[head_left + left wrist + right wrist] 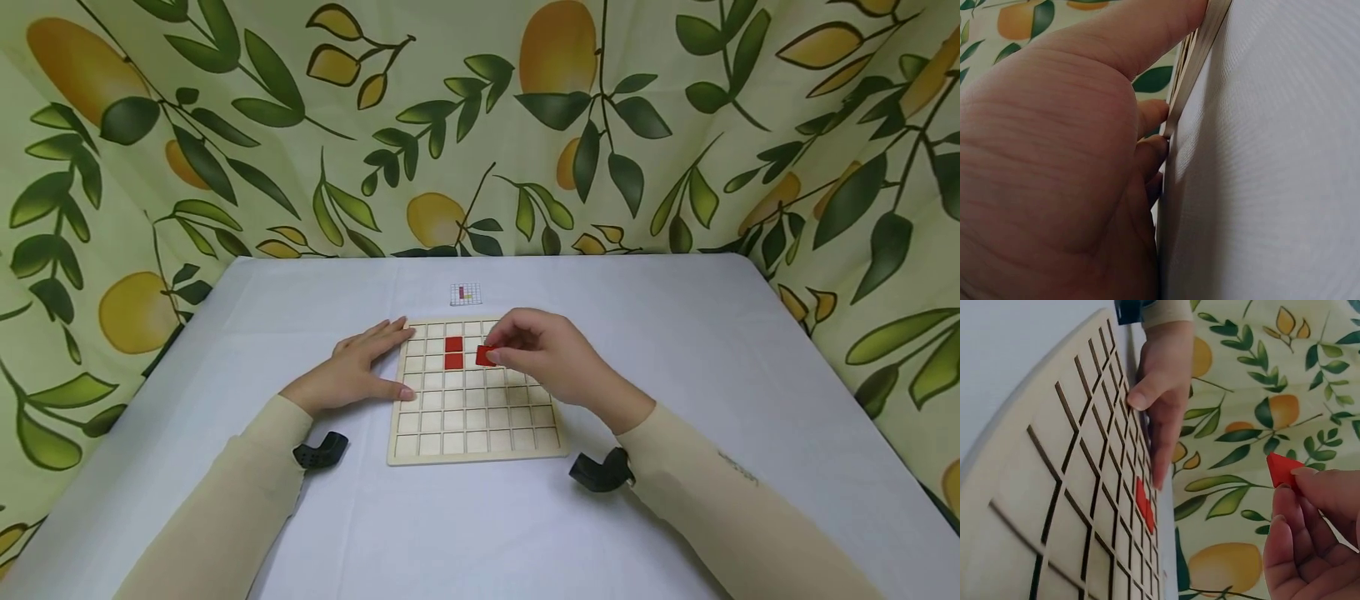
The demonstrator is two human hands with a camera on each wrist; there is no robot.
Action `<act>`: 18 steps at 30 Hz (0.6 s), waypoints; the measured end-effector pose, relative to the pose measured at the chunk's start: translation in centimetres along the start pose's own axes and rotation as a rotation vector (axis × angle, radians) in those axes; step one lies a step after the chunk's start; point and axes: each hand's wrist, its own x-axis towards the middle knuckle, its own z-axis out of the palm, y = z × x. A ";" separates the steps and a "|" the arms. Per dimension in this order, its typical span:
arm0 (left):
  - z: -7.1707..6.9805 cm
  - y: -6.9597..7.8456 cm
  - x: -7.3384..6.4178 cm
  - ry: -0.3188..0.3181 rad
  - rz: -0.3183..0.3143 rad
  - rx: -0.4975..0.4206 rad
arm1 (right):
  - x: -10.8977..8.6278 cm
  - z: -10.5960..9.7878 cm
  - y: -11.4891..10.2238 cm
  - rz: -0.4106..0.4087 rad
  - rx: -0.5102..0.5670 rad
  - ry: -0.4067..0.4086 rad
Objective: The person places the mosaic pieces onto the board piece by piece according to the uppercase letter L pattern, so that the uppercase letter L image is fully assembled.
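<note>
A pale wooden grid board (453, 421) lies flat on the table. Two red square tiles (453, 361) sit in neighbouring cells of one column, near the board's far side. My right hand (551, 354) pinches another red tile (483, 356) between thumb and fingertips. In the right wrist view this pinched tile (1282, 469) is held up apart from the board. My left hand (360, 367) rests at the board's left edge with its fingers fairly straight, the thumb and fingertips touching the rim. The left wrist view shows its palm (1047, 150) beside the board's edge.
A small printed card (466, 294) with a grid and coloured squares lies just beyond the board. White cloth (637, 317) covers the table. Behind it hangs a curtain (465, 125) patterned with fruit and leaves. A black device is on each wrist.
</note>
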 end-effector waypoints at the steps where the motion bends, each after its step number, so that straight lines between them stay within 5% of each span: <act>1: 0.0 0.0 0.0 0.000 -0.002 0.002 | 0.5 0.4 0.1 0.015 -0.002 -0.003; 10: -0.1 0.1 -0.1 -0.010 0.002 0.003 | 3.5 3.6 2.5 0.126 -0.147 -0.116; 18: 0.0 -0.2 0.1 -0.006 0.001 -0.002 | 4.0 4.9 3.4 0.093 -0.257 -0.152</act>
